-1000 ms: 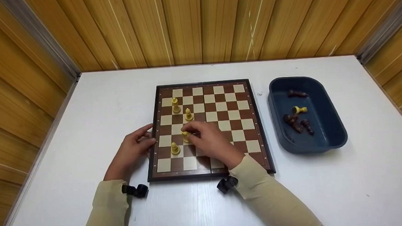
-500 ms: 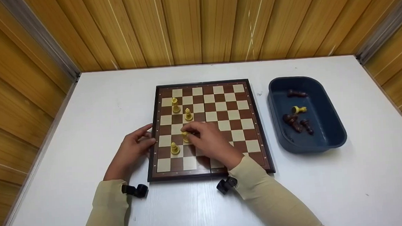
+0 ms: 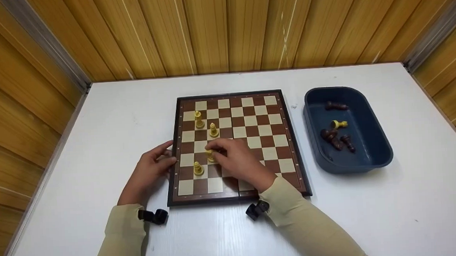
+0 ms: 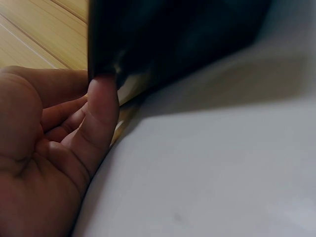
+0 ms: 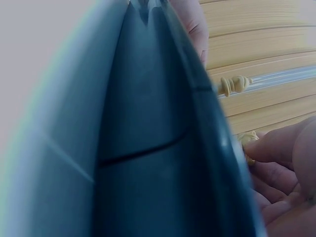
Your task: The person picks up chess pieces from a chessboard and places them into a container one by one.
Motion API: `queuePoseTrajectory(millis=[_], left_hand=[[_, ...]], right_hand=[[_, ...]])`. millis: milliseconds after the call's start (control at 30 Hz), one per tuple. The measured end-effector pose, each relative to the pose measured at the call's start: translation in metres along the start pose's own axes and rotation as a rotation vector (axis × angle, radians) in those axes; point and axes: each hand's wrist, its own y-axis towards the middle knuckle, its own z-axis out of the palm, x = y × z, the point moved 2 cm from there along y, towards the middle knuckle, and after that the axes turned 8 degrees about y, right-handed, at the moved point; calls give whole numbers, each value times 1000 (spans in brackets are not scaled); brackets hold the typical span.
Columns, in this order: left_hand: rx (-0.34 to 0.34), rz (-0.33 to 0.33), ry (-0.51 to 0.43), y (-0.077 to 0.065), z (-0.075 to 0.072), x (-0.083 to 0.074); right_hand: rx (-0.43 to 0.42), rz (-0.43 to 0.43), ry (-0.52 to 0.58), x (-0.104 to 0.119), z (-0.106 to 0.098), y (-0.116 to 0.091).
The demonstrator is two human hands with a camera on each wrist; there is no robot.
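In the head view a brown and cream chessboard (image 3: 266, 153) lies on the table. My right hand (image 3: 239, 158) is over its left half, pinching a yellow chess piece (image 3: 210, 156) between thumb and forefinger; the piece is partly hidden. The right wrist view shows the same yellow chess piece (image 5: 248, 143) at the fingertips. Several other yellow pieces stand upright: a tall one (image 3: 199, 120), a shorter one (image 3: 213, 130) and one nearer me (image 3: 198, 168). My left hand (image 3: 152, 165) touches the board's left edge with thumb and forefinger, their tips apart along it.
A dark blue bin (image 3: 373, 136) stands right of the board. Inside it lie several dark brown chess pieces (image 3: 332, 139) and a yellow chess piece (image 3: 339, 124). Wood-patterned panels (image 3: 207, 31) rise behind the white table (image 3: 133, 109). Small black cameras (image 3: 161, 216) sit on both wrists.
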Motion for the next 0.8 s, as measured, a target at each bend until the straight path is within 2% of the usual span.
queuePoseTrajectory(millis=[300,633,800], left_hand=[[-13,-5,16,0,1,-1],[-26,-2,25,1,1,0],[-28,-13,-10,1,1,0]], right_hand=[[-61,-4,11,8,-10,-1],[-93,-7,32,14,-20,-2],[-122,-23,35,17,-26,-3]])
